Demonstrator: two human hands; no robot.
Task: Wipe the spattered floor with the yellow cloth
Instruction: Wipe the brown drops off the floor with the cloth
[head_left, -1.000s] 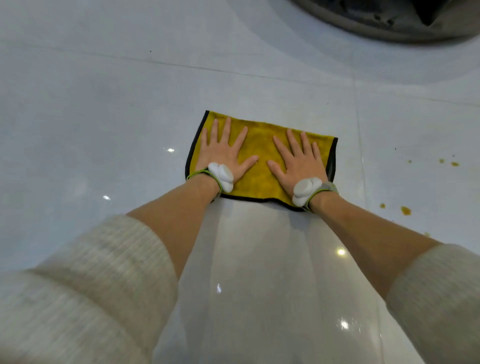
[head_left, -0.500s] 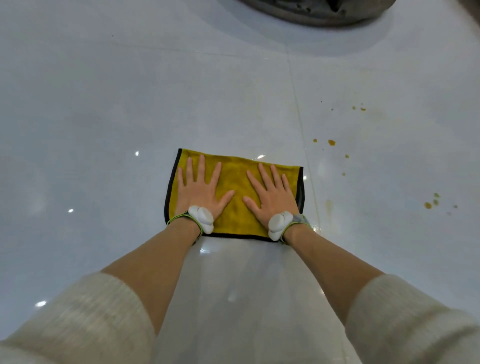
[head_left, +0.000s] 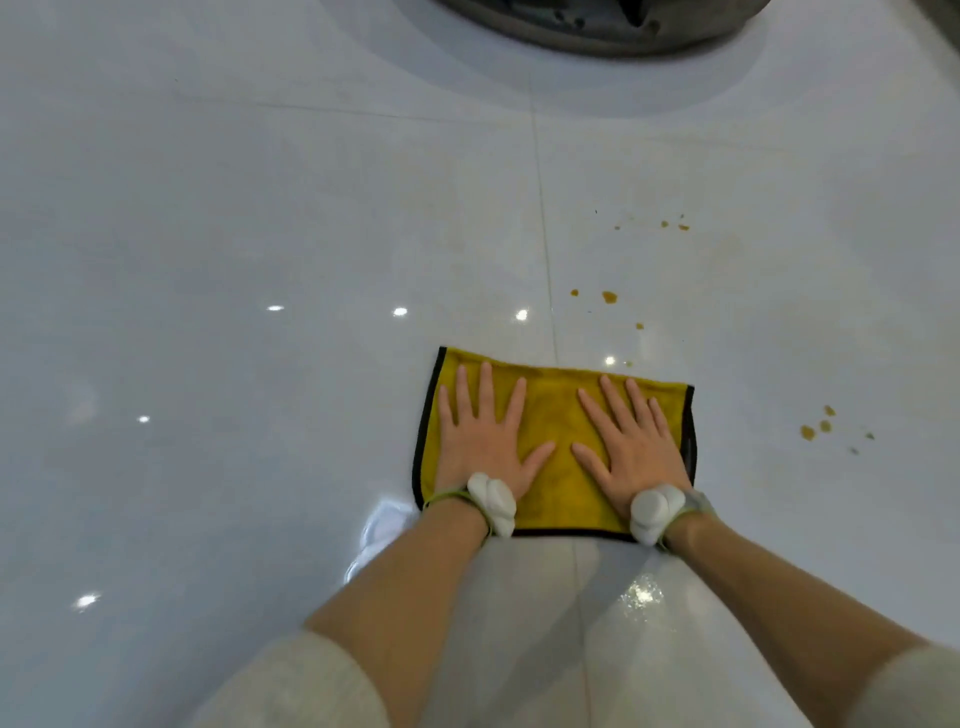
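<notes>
A yellow cloth with a dark sewn border is spread flat on a glossy white tiled floor, slightly right of the middle of the view and in its nearer half. The left hand is laid palm down on the left part of the cloth, its fingers straight and fanned, the thumb angled toward the centre; nothing is gripped, the fabric being merely pressed. The right hand is laid in the same manner on the right part, fingers straight and spread, thumb pointed inward, so that the two thumbs are brought near each other without touching. A white device on a green band is worn at the left wrist, and a similar white device at the right wrist. Both forearms are bare, and pale knitted sleeves are pushed up toward the elbows. Orange-brown spatters are scattered on the tile beyond the far right corner of the cloth, more drops are seen to its right, well apart from it, and fainter specks lie farther off. A grout line runs from far to near and disappears under the cloth. At the far edge a dark round rim is partly seen; what it belongs to cannot be told.
</notes>
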